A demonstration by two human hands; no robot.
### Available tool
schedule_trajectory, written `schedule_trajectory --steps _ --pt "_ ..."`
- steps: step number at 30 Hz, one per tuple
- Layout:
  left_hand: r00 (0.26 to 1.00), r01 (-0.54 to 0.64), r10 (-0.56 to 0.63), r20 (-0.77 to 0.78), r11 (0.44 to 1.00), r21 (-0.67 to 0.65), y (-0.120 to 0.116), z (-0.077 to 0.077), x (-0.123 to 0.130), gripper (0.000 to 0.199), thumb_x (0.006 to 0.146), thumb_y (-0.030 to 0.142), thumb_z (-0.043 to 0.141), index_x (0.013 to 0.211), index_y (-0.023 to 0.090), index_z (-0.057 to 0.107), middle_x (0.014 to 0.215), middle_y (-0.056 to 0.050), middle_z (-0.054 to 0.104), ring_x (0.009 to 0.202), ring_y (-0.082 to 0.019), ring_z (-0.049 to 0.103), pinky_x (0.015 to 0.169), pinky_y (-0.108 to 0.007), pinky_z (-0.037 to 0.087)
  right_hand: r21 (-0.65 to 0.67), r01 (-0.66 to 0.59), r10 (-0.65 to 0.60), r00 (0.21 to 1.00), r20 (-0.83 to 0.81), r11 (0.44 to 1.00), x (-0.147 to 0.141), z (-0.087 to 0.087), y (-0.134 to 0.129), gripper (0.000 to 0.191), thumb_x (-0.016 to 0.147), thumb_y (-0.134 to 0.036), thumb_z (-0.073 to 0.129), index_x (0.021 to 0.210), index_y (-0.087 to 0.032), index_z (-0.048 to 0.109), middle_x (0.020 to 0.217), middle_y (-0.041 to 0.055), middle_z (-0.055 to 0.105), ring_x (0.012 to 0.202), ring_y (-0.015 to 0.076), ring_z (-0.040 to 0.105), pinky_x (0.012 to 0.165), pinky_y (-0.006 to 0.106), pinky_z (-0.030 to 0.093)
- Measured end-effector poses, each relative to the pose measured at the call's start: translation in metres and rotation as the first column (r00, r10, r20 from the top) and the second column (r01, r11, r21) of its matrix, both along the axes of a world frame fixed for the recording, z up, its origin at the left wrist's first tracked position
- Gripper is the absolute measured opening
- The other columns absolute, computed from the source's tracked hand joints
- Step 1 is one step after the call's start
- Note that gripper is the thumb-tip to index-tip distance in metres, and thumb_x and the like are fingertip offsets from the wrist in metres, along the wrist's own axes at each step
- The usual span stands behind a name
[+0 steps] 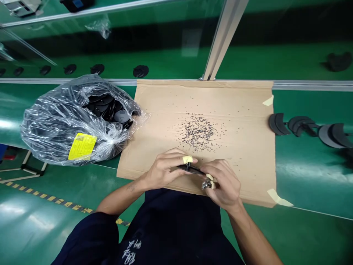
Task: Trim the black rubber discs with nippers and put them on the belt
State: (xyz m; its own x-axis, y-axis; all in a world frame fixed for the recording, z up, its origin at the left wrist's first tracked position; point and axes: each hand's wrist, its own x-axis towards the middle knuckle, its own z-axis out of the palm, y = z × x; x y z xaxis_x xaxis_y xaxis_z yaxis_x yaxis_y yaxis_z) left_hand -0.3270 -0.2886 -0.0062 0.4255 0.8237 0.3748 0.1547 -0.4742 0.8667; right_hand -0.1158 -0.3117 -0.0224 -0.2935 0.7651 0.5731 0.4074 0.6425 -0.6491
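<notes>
A yellow label [82, 146] sits on the clear plastic bag [55, 121] at the left of the frame, but its print is too small and blurred to read. At the bottom centre, white characters [131, 252] stand on the person's dark garment [176, 235], cut off by the frame edge and not legible. No other text, number or brand can be read.

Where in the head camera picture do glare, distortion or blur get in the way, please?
Head view: white glare streaks the plastic bag and the green table; the wide lens bows the aluminium rail; the small black part between left hand and right hand is too small to make out.
</notes>
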Motion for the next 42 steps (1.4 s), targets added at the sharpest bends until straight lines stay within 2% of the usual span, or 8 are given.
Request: schedule_trajectory --steps 3,7,12,18,26,30,38,42 --pt "1.000 0.003 -0.004 0.027 0.999 0.043 -0.0007 -0.0012 -0.0021 0.032 0.091 0.020 0.071 0.123 0.023 0.072 0.097 -0.008 0.080 0.089 -0.019 0.072 0.080 -0.033 0.060 0.004 -0.020 0.020 1.000 -0.021 1.000 0.0007 0.0000 -0.0008 0.027 0.087 -0.007 0.058 0.109 -0.022 0.061 0.088 0.0072 0.071 0.076 0.0209 0.067 0.065 0.036 0.050" --pt "0.999 0.049 -0.049 0.002 0.997 0.053 -0.0012 -0.0007 -0.0043 0.036 0.092 0.018 0.069 0.128 0.024 0.069 0.104 -0.009 0.080 0.096 -0.020 0.073 0.082 -0.035 0.061 0.002 -0.043 0.043 0.999 -0.025 0.999 0.0017 -0.0019 -0.0030 0.026 0.087 -0.008 0.058 0.108 -0.022 0.061 0.088 0.0069 0.071 0.073 0.0207 0.066 0.065 0.037 0.049" --pt "1.000 0.005 -0.005 0.003 0.996 0.087 -0.0005 0.0020 -0.0041 0.035 0.089 0.020 0.073 0.123 0.025 0.072 0.095 -0.007 0.081 0.085 -0.019 0.074 0.075 -0.032 0.062 -0.029 -0.061 0.060 0.996 -0.062 0.998 0.0025 -0.0029 -0.0047 0.025 0.088 -0.007 0.058 0.108 -0.021 0.061 0.088 0.0078 0.069 0.073 0.0203 0.064 0.064 0.037 0.050" --pt "0.995 0.101 -0.099 -0.022 0.991 0.088 0.0013 0.0017 -0.0051 0.034 0.093 0.016 0.067 0.126 0.021 0.069 0.102 -0.009 0.079 0.096 -0.019 0.073 0.083 -0.034 0.062 -0.036 -0.070 0.069 0.997 -0.036 0.997 0.0016 -0.0031 -0.0052 0.020 0.091 -0.010 0.057 0.107 -0.022 0.059 0.083 0.0054 0.066 0.070 0.0193 0.062 0.062 0.036 0.050" --pt "0.996 0.084 -0.085 0.011 0.992 0.091 -0.0020 -0.0034 -0.0048 0.028 0.092 0.014 0.068 0.120 0.017 0.070 0.102 -0.010 0.079 0.097 -0.019 0.073 0.083 -0.033 0.063 -0.038 -0.088 0.086 0.995 -0.049 0.995 0.0016 -0.0040 -0.0056 0.023 0.088 -0.006 0.057 0.106 -0.020 0.058 0.081 0.0057 0.064 0.070 0.0192 0.061 0.062 0.036 0.049" --pt "0.999 0.021 -0.025 0.033 0.994 0.105 -0.0037 -0.0035 -0.0028 0.025 0.087 0.014 0.075 0.111 0.015 0.074 0.089 -0.008 0.080 0.085 -0.017 0.073 0.077 -0.029 0.062 -0.052 -0.086 0.084 0.995 -0.054 0.995 0.0017 -0.0034 -0.0060 0.025 0.087 -0.005 0.057 0.106 -0.020 0.059 0.081 0.0056 0.064 0.070 0.0192 0.060 0.061 0.036 0.049" --pt "1.000 0.002 -0.001 -0.007 0.992 0.122 -0.0063 -0.0039 0.0005 0.028 0.088 0.017 0.074 0.116 0.016 0.072 0.094 -0.008 0.080 0.086 -0.016 0.072 0.077 -0.029 0.060 -0.122 -0.064 0.049 0.992 -0.119 0.990 0.0000 -0.0025 -0.0076 0.021 0.089 -0.007 0.058 0.103 -0.022 0.060 0.079 0.0044 0.063 0.068 0.0185 0.059 0.060 0.035 0.049" --pt "1.000 -0.020 0.019 0.017 0.998 0.058 -0.0075 -0.0048 0.0017 0.019 0.086 0.019 0.076 0.105 0.016 0.074 0.088 -0.007 0.078 0.081 -0.016 0.070 0.075 -0.029 0.057 -0.150 -0.077 0.054 0.987 -0.150 0.986 -0.0006 -0.0036 -0.0088 0.022 0.087 -0.007 0.062 0.103 -0.022 0.061 0.082 0.0050 0.065 0.069 0.0187 0.060 0.060 0.035 0.050"
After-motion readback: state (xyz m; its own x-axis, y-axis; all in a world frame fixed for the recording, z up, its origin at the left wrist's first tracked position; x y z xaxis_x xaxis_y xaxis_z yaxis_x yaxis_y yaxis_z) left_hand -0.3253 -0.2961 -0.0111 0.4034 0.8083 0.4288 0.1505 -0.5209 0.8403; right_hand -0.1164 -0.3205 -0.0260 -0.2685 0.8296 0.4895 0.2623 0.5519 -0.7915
